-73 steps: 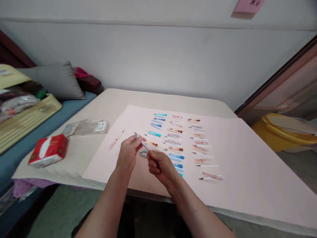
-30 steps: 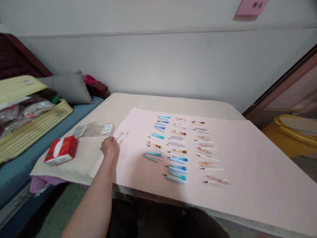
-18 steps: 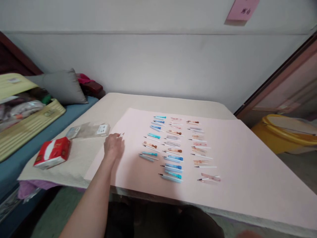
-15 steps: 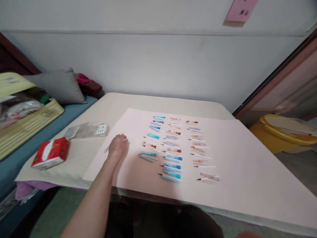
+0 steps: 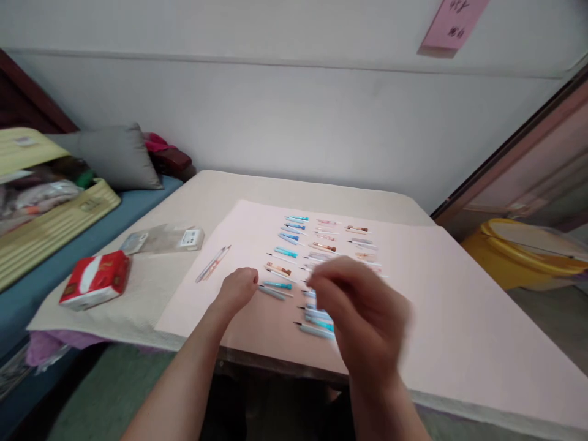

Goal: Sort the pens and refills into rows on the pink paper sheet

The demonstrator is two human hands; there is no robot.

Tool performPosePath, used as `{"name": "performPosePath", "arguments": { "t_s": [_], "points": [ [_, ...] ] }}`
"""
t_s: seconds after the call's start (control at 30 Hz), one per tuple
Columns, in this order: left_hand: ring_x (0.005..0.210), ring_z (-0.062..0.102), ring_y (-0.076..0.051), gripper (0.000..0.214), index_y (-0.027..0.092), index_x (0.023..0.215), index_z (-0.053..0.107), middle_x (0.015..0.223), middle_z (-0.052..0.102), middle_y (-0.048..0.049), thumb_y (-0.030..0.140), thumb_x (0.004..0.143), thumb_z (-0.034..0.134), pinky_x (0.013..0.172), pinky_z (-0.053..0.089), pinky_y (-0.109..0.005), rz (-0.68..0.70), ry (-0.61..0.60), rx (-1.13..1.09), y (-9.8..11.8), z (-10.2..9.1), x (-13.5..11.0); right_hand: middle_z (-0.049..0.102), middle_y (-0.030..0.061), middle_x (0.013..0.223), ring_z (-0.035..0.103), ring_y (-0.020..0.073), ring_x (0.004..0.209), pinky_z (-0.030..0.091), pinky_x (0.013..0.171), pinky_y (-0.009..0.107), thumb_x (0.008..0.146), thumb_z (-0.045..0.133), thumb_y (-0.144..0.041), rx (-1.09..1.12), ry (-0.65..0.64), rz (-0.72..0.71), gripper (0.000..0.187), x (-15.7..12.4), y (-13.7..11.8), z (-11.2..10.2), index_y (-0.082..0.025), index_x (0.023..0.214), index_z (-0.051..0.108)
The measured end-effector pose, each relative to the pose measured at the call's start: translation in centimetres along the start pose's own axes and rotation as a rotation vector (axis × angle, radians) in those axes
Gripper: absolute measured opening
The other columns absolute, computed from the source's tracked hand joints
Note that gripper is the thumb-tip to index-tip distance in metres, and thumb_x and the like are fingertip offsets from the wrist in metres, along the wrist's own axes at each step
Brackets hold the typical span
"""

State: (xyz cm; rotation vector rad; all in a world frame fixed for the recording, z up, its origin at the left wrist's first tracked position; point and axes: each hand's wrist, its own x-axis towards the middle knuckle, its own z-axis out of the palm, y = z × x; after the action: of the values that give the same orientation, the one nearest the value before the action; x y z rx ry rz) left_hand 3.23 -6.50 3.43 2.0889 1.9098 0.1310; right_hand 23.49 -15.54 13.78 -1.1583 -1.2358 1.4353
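My left hand is closed, its knuckles just left of a teal pen and a grey pen part. Whatever its fingers hold, if anything, is hidden. My right hand, blurred by motion, is raised over the middle columns with its fingers curled in; I cannot make out anything in them. Behind it, several pens and slim white refills are partly covered, among them a blue-grey pen part. To the left, a few pens lie together at a slant.
Pale pink sheeting covers much of the table. On the left are a red tissue pack and a clear plastic packet. A yellow bin stands right of the table, and a grey cushion lies at the far left.
My left hand has moved right from the slanted pens, uncovering them, toward the laid-out rows. My right hand has come up from the bottom edge over the middle columns.
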Motion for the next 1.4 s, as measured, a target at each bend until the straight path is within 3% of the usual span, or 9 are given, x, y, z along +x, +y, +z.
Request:
{"name": "performPosePath", "arguments": {
  "t_s": [0.07, 0.1, 0.23, 0.33, 0.73, 1.1, 1.4],
  "points": [
    [0.079, 0.057, -0.021, 0.016, 0.022, 0.072, 0.063, 0.083, 0.065, -0.0065, 0.016, 0.071, 0.047, 0.065, 0.037, -0.029, -0.014, -0.022, 0.0, -0.1, -0.1, -0.1, 0.061, 0.0017, 0.071, 0.054, 0.0166, 0.071, 0.039, 0.059, 0.027, 0.077, 0.053, -0.023, -0.404, 0.043, -0.238, 0.012, 4.3, 1.3, 0.3, -0.024, 0.073, 0.064],
    [0.078, 0.058, -0.021, 0.016, 0.022, 0.071, 0.063, 0.083, 0.065, -0.007, 0.016, 0.071, 0.048, 0.064, 0.038, -0.03, -0.03, -0.035, 0.0, -0.1, -0.1, -0.2, 0.063, 0.0023, 0.074, 0.055, 0.0166, 0.073, 0.039, 0.064, 0.027, 0.077, 0.051, -0.02, -0.6, 0.023, -0.288, 0.015, 6.0, 2.2, 0.3, -0.022, 0.07, 0.064],
    [0.076, 0.059, -0.022, 0.013, 0.021, 0.069, 0.064, 0.082, 0.066, -0.009, 0.02, 0.069, 0.051, 0.061, 0.038, -0.03, -0.085, -0.082, -0.007, -0.8, -0.1, 0.0, 0.066, 0.0062, 0.078, 0.06, 0.0201, 0.076, 0.038, 0.065, 0.029, 0.078, 0.048, -0.018, -1.247, -0.136, -0.11, 0.02, 9.0, 6.8, 0.1, -0.02, 0.073, 0.067],
    [0.078, 0.059, -0.022, 0.012, 0.021, 0.071, 0.065, 0.083, 0.066, -0.0094, 0.022, 0.068, 0.053, 0.063, 0.039, -0.03, -0.109, -0.086, -0.002, -1.3, 0.1, 0.3, 0.066, 0.0089, 0.09, 0.062, 0.0226, 0.082, 0.04, 0.066, 0.031, 0.081, 0.045, -0.02, -1.464, -0.212, -0.084, 0.022, 8.7, 9.2, 0.2, -0.02, 0.087, 0.066],
    [0.085, 0.059, -0.024, 0.018, 0.02, 0.076, 0.062, 0.09, 0.066, -0.0101, 0.024, 0.075, 0.045, 0.067, 0.038, -0.032, -0.119, -0.048, 0.008, -2.0, 0.0, 0.9, 0.06, 0.0138, 0.096, 0.063, 0.0239, 0.079, 0.046, 0.064, 0.034, 0.086, 0.036, -0.015, -1.598, -0.276, -0.173, 0.028, 8.8, 10.9, 1.7, -0.015, 0.096, 0.062],
    [0.086, 0.057, -0.022, 0.021, 0.02, 0.081, 0.063, 0.094, 0.065, -0.0098, 0.026, 0.08, 0.043, 0.069, 0.037, -0.031, -0.134, -0.035, -0.007, -1.8, -0.3, 0.8, 0.061, 0.0127, 0.092, 0.063, 0.023, 0.075, 0.047, 0.062, 0.033, 0.085, 0.038, -0.014, -1.614, -0.257, -0.211, 0.027, 9.1, 11.9, 2.0, -0.016, 0.095, 0.062],
    [0.082, 0.058, -0.024, 0.017, 0.02, 0.072, 0.061, 0.086, 0.066, -0.0101, 0.023, 0.077, 0.045, 0.068, 0.036, -0.032, -0.146, 0.028, -0.087, -1.7, -0.8, 0.9, 0.063, 0.0138, 0.09, 0.064, 0.0241, 0.076, 0.046, 0.063, 0.033, 0.08, 0.044, -0.01, -1.593, -0.25, -0.187, 0.025, 9.5, 12.4, 2.1, -0.014, 0.093, 0.065]
  ]
}}
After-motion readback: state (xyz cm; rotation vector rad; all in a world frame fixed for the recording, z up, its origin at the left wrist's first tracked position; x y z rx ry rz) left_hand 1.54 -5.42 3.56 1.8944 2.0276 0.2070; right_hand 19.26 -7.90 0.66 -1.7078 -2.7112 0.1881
